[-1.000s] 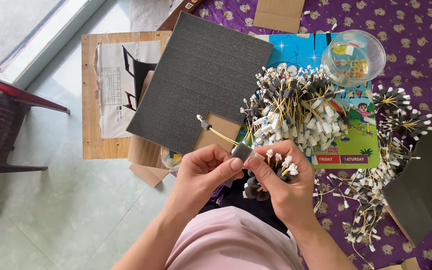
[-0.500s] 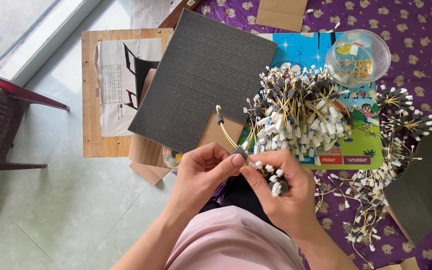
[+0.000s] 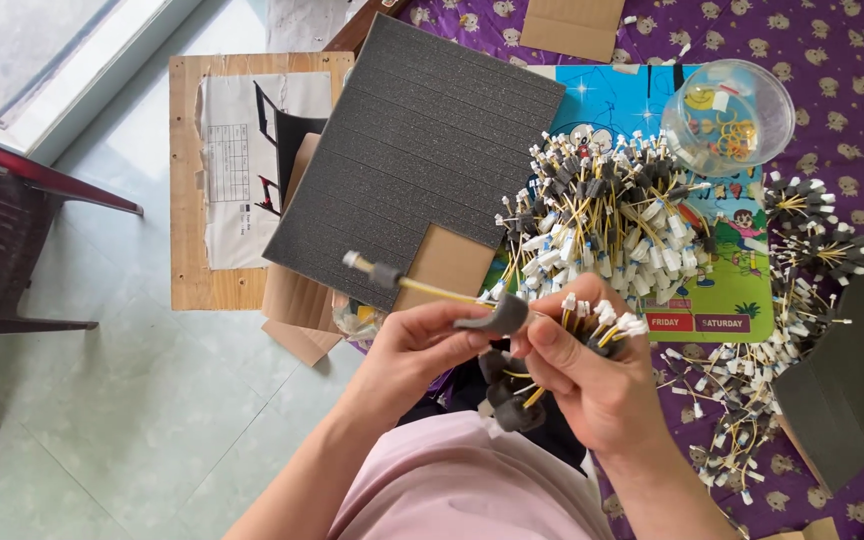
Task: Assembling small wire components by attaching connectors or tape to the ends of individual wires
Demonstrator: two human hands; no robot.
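purple patterned cloth [image 3: 852,120] is spread over the floor, beside pale green tiles [image 3: 102,400]. a dark grey ribbed foam sheet [image 3: 422,150] is laid across a flat wooden board [image 3: 187,180], with brown cardboard pieces [image 3: 297,300] under its lower edge. a heap of thin yellow wires with white and black tips [image 3: 612,215] is piled on a bright printed mat [image 3: 722,300], near a clear round plastic tub [image 3: 727,115] at the mat's top corner. a small grey foam strip [image 3: 492,318] is pinched between the closed fingers of the left hand [image 3: 417,350]. a bundle of yellow wires [image 3: 592,325] is gripped in the curled right hand [image 3: 592,375]. one yellow wire with a grey collar [image 3: 392,278] is seen jutting left, above the left hand.
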